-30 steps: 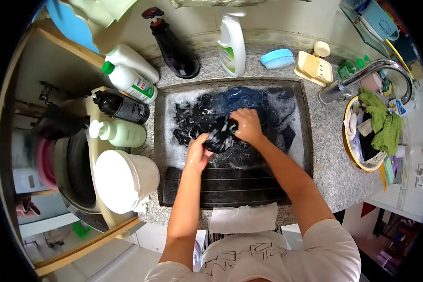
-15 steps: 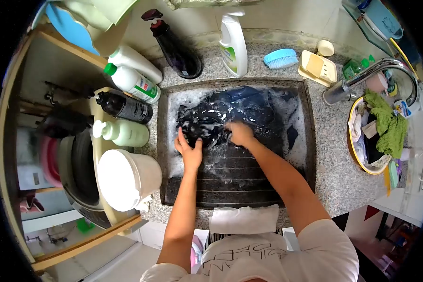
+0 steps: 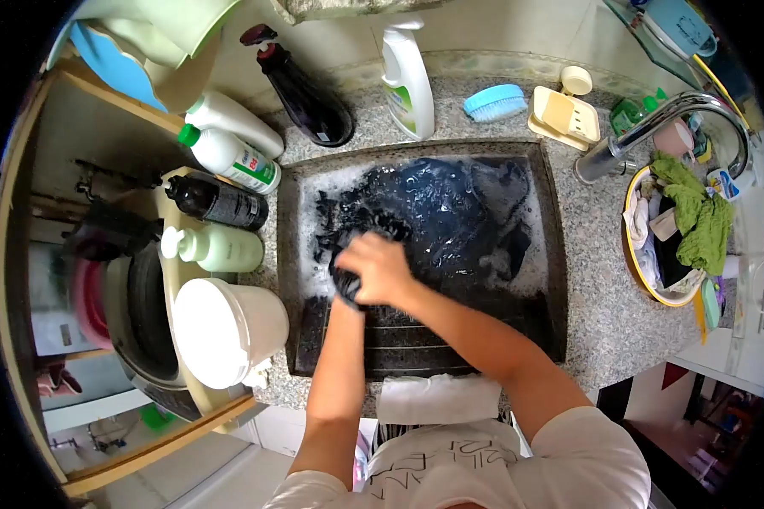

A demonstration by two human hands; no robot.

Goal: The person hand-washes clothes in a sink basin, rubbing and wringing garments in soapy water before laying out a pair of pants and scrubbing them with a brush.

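Observation:
A dark wet garment (image 3: 450,199) lies spread in the sudsy water of the stone sink (image 3: 553,254). Its left part is bunched up towards me. Curled over that bunch is my right hand (image 3: 379,267), its fingers closed on the cloth and slightly blurred. Beneath it, my left hand (image 3: 346,304) is mostly covered by the cloth and the right hand, so its fingers are hidden. Ribbed black slats (image 3: 416,335) show at the sink's near side.
Left of the sink stand a white bucket (image 3: 263,327), a pale green pump bottle (image 3: 229,248) and other bottles. Behind are a white spray bottle (image 3: 412,85), a blue brush (image 3: 494,103) and a soap dish (image 3: 564,119). A faucet (image 3: 598,161) and a clothes-filled basin (image 3: 630,229) are right.
My right hand has moved left, onto the bunched cloth over my left hand. My left hand has become mostly covered. The garment's left part has been drawn nearer to me.

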